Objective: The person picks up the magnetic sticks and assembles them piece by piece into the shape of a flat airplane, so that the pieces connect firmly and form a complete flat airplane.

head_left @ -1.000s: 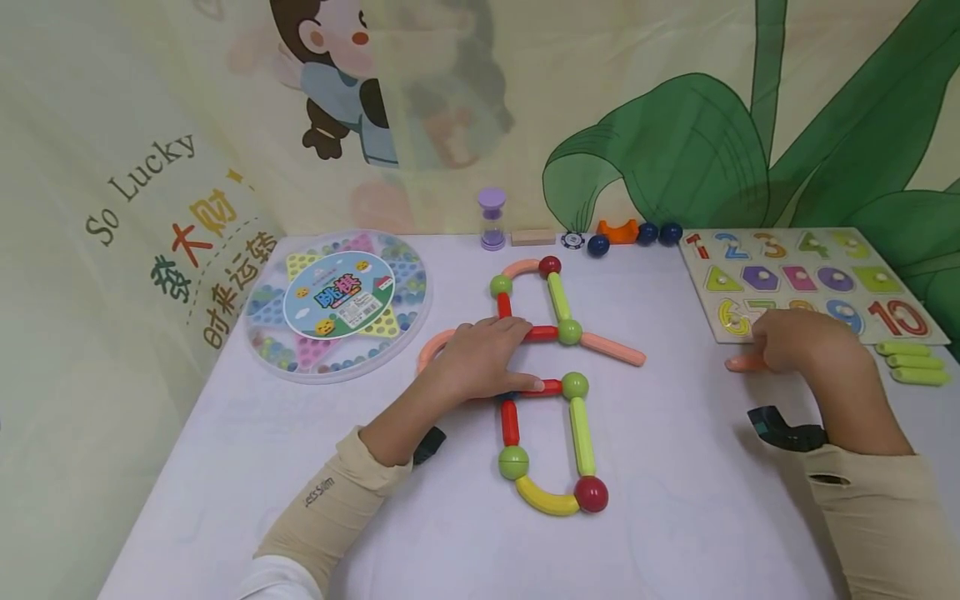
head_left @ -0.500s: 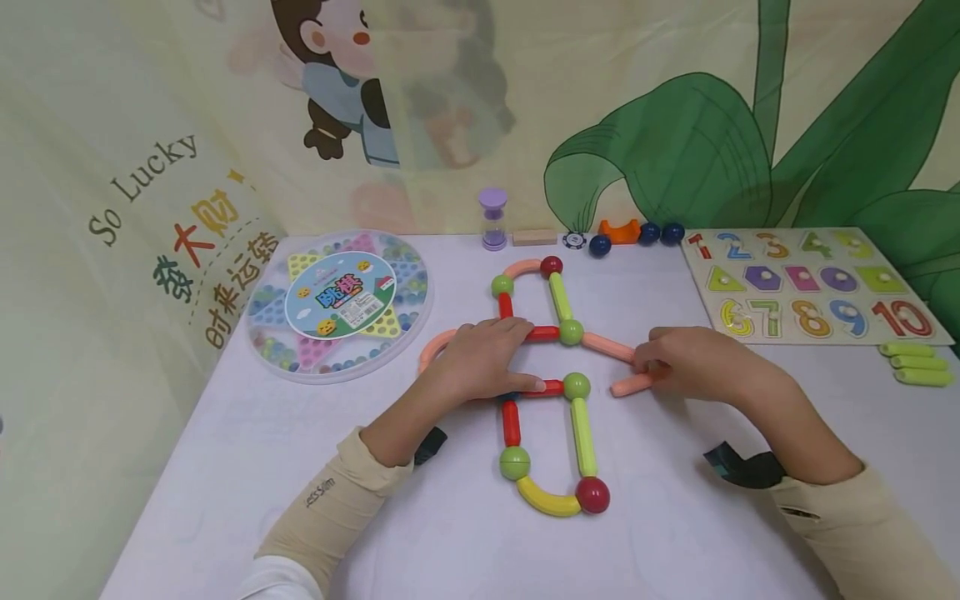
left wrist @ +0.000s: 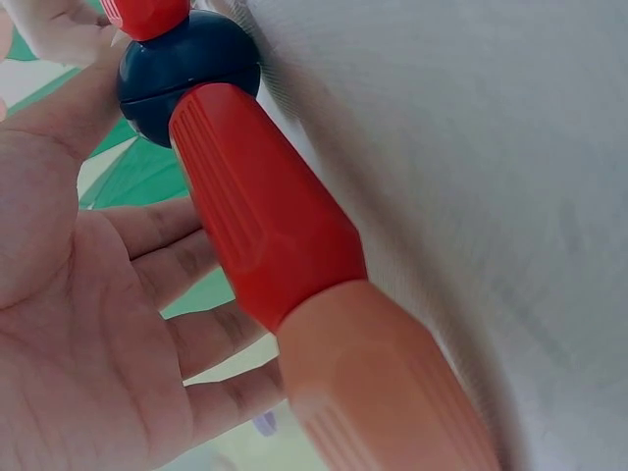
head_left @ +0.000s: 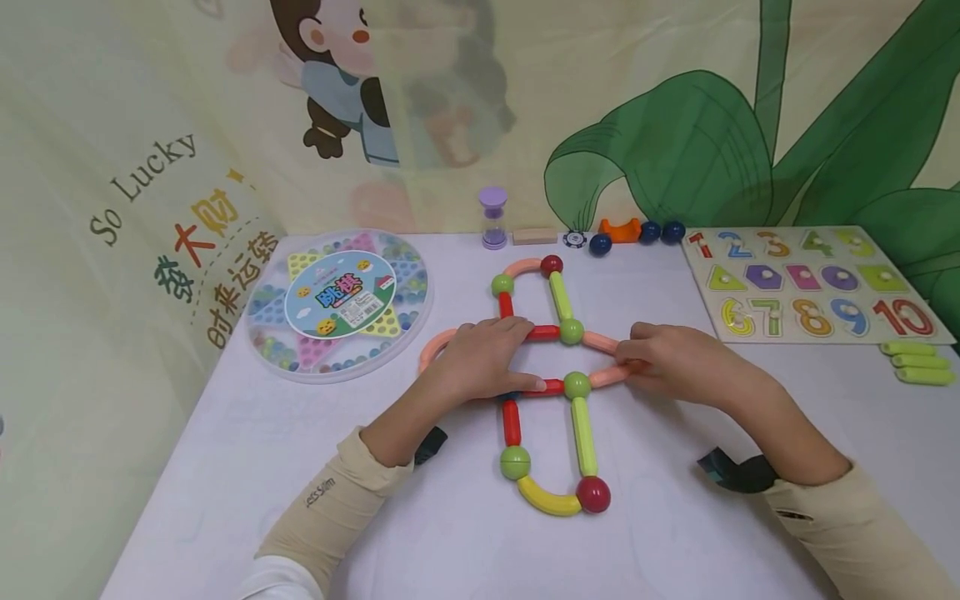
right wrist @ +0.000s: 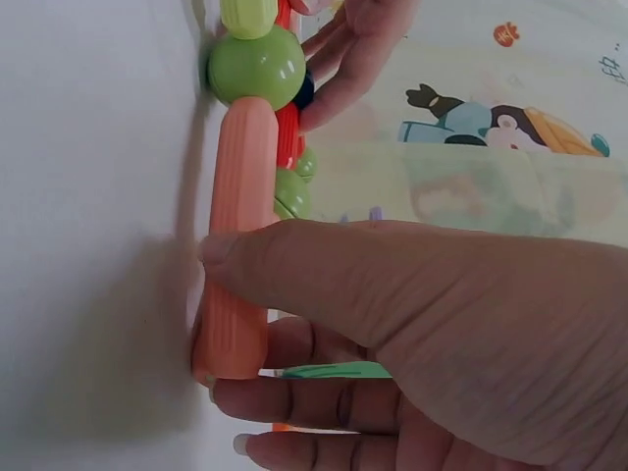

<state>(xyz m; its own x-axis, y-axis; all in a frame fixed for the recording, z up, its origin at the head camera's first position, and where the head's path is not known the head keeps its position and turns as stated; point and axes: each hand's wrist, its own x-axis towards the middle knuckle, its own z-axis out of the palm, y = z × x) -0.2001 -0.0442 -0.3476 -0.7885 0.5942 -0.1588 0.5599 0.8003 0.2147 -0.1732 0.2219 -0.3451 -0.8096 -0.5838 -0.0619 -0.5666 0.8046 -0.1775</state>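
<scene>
Sticks and balls of a magnetic building set form a figure on the table. My right hand (head_left: 682,362) pinches a straight pink magnetic stick (right wrist: 245,167) between thumb and fingers. That stick's far end meets a green ball (head_left: 577,385); its near end lies by the tip of another pink stick (head_left: 600,342). My left hand (head_left: 480,358) rests palm down over the figure's left part, thumb along a red stick (head_left: 553,387), fingers extended. Under that palm, in the left wrist view, a navy ball (left wrist: 186,59) joins a red stick (left wrist: 265,186), followed by a pink one (left wrist: 383,373).
A round Chinese checkers box (head_left: 337,304) lies at the left. Along the back stand a purple hourglass (head_left: 492,218), a wooden block (head_left: 534,237), an orange piece (head_left: 620,231) and navy balls (head_left: 600,244). A number puzzle board (head_left: 817,287) and green sticks (head_left: 922,362) lie right.
My right hand has come left from beside the puzzle board with the pink stick, whose end now meets the lower green ball. My left hand has stayed in place.
</scene>
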